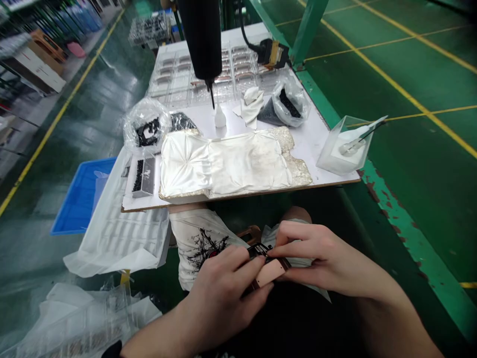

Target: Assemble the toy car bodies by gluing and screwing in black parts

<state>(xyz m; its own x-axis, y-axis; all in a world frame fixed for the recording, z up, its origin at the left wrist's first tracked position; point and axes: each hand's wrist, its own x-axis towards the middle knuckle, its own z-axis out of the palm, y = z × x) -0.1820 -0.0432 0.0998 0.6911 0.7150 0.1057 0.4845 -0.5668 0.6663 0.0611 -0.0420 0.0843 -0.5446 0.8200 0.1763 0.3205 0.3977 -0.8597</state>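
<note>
Above my lap, below the table's front edge, my left hand (233, 281) and my right hand (311, 253) hold one small part (271, 273) between them. It has a flat copper-coloured face and a dark frame with black pieces along its upper side. The left fingers are closed on its left end. The right thumb and fingers pinch its right end. My fingertips hide some of the part. A white padded cushion (246, 161) lies on the table beyond my hands, and a black electric screwdriver (203, 44) hangs above, tip down.
The white table (324, 184) bears clear trays (175, 92), bags of black pieces (288, 104), a small box of black bits (143, 176), a white bottle (220, 117) and a clear container (345, 149). A blue bin (72, 199) stands at left, a green beam (402, 214) at right.
</note>
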